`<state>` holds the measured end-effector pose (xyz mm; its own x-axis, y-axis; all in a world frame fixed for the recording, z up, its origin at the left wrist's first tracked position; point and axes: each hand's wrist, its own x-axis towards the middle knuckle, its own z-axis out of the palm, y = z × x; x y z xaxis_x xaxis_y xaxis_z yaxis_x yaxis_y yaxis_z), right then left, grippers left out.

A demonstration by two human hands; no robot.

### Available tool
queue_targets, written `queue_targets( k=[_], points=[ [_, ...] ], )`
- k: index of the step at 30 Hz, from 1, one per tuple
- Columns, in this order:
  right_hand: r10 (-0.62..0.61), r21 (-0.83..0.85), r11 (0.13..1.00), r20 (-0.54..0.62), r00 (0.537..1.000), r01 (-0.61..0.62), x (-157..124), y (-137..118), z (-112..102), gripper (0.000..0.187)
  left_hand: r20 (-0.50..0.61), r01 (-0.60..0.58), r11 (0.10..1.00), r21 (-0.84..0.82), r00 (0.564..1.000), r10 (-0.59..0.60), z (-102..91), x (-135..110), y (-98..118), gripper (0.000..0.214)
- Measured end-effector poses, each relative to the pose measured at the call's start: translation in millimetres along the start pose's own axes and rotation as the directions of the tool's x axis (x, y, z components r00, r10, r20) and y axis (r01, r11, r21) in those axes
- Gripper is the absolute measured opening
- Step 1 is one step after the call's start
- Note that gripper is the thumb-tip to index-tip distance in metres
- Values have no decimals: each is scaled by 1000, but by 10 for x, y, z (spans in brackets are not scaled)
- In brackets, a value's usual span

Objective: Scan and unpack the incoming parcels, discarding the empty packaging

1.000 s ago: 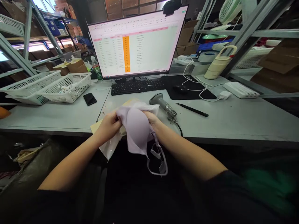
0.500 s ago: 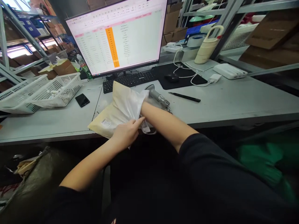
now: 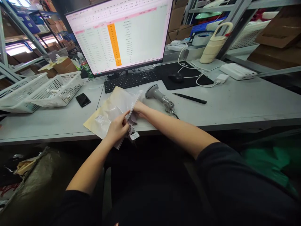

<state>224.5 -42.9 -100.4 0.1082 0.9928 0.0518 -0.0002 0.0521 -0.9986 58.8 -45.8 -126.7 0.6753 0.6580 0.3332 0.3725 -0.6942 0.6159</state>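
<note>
A translucent plastic bag (image 3: pixel 113 105) with yellowish contents and a small white label lies tilted over the desk's front edge. My left hand (image 3: pixel 117 128) grips the bag near its mouth, fingers closed on the plastic. My right hand (image 3: pixel 139 108) reaches into the opening from the right; its fingers are hidden by the bag. Below the mouth hangs a white tag (image 3: pixel 134 136), beside a purplish item only partly visible. A grey handheld scanner (image 3: pixel 160 94) rests just right of the bag.
Behind the bag stand a keyboard (image 3: pixel 134 81) and a monitor (image 3: pixel 122 37). A mouse (image 3: pixel 176 77), a black pen (image 3: pixel 190 98) and a white power bank (image 3: pixel 238 72) lie to the right. A phone (image 3: pixel 83 100) and white baskets (image 3: pixel 56 89) are at left.
My right hand has drawn back partly from the bag, showing its wrist and the back of the hand. The bag and my left hand have shifted slightly left; the white tag hangs more visibly.
</note>
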Motion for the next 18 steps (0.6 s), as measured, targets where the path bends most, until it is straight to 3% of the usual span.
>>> queue_targets(
  k=[3, 5, 7, 9, 10, 12, 14, 16, 18],
  points=[
    [-206, -224, 954, 1, 979, 201, -420, -32, -159, 28, -17, 98, 986, -138, 995, -102, -75, -26, -87, 59],
    [-363, -406, 864, -89, 928, 299, -887, 109, -264, 29, -37, 166, 948, -272, 983, -182, -143, -41, -155, 54],
    [-258, -392, 904, -184, 949, 170, -1358, 431, -327, 22, -41, 208, 911, -356, 970, -238, -179, -55, -193, 50],
    [8, -325, 945, -124, 992, -48, -1686, 877, -329, 31, -37, 219, 897, -383, 967, -252, -173, -60, -187, 46],
    [170, -287, 941, -61, 984, -180, -1769, 1108, -304, 31, -31, 216, 897, -386, 969, -247, -158, -57, -172, 45],
    [355, -278, 901, 34, 934, -332, -1775, 1506, -204, 50, -20, 202, 897, -392, 973, -228, -121, -49, -129, 44],
    [379, -296, 891, 61, 923, -346, -1626, 1746, -54, 65, -10, 188, 905, -381, 978, -207, -93, -53, -85, 44],
    [333, -299, 908, 93, 938, -293, -1432, 1804, 101, 53, -20, 165, 937, -307, 984, -179, -93, -87, -50, 46],
    [299, -280, 928, 174, 938, -244, -1295, 1714, 199, 30, -43, 136, 983, -122, 989, -142, -122, -158, -25, 54]
  ],
)
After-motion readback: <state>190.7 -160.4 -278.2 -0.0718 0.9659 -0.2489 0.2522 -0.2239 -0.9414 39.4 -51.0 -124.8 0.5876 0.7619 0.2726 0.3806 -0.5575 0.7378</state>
